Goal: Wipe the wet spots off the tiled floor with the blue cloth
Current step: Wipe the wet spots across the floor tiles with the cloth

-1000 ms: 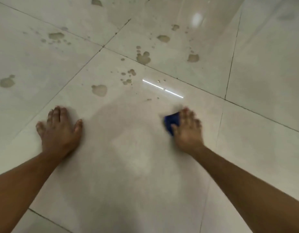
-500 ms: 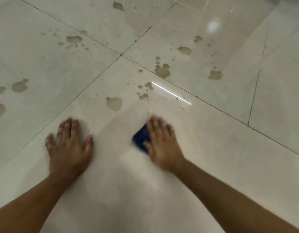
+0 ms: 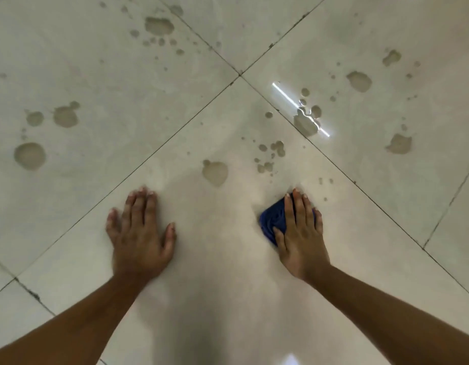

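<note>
From the head view, both bare forearms reach forward and down onto a pale tiled floor point(image 3: 220, 272), whose dark grout lines point(image 3: 175, 133) cross just ahead of the hands. The left hand point(image 3: 139, 233) lies flat on the tile, palm down, its fingers point(image 3: 138, 204) straight and released, holding nothing; its outline is slightly blurred. The right hand point(image 3: 301, 233) presses down on the blue cloth point(image 3: 274, 219), its fingers point(image 3: 298, 206) laid straight over the top rather than curled around it. The cloth is bunched under the palm, touching the floor, and shows mainly on the thumb side of the hand.

Wet spots lie ahead of both hands. The nearest large wet spot point(image 3: 215, 172) sits on the same tile, between the two hands and a little farther out. A cluster of small drops point(image 3: 270, 156) lies just beyond the cloth. Bigger puddles point(image 3: 305, 123) spread over the far tiles on either side, one crossed by a bright streak of reflected light point(image 3: 283, 94).
</note>
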